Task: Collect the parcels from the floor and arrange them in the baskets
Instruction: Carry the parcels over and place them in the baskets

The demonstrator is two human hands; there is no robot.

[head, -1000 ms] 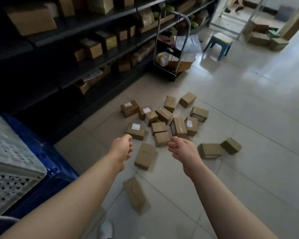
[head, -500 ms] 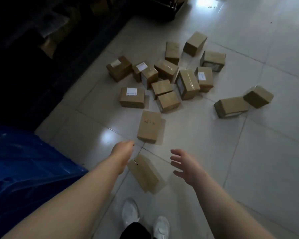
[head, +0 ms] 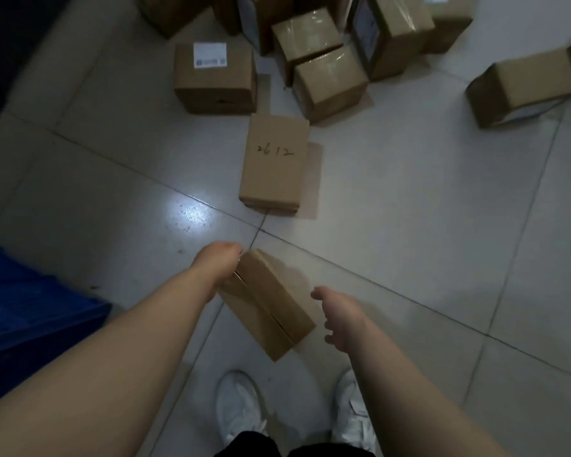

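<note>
Far left there's a corner of a blue basket [head: 30, 308] sitting on the tiled floor [head: 442, 225], pretty dark over there. Moving right, up top is a labelled parcel [head: 215, 77] with a white sticker on its upper face, lying flat. Below that, the left hand [head: 216, 262] is down at the left end of the nearest parcel [head: 267, 305], right up against its top corner. Its fingers bend down behind the hand, so I honestly can't tell if they've got hold of the cardboard or are only touching it. That nearest parcel lies at an angle on the floor, between both hands and just in front of a pair of white shoes [head: 239, 410]. Straight past it is a flat parcel with handwriting on top [head: 274, 163], apart from the nearest one. Up and to the right is a bunch of taped parcels [head: 327, 80] crammed together, some touching. The right hand [head: 342, 319] hangs just beside the nearest parcel's right end, fingers loose and spread, holding nothing, with a small gap to the box. Way out on the right edge there's a lone parcel [head: 521, 87] tipped on its side.
</note>
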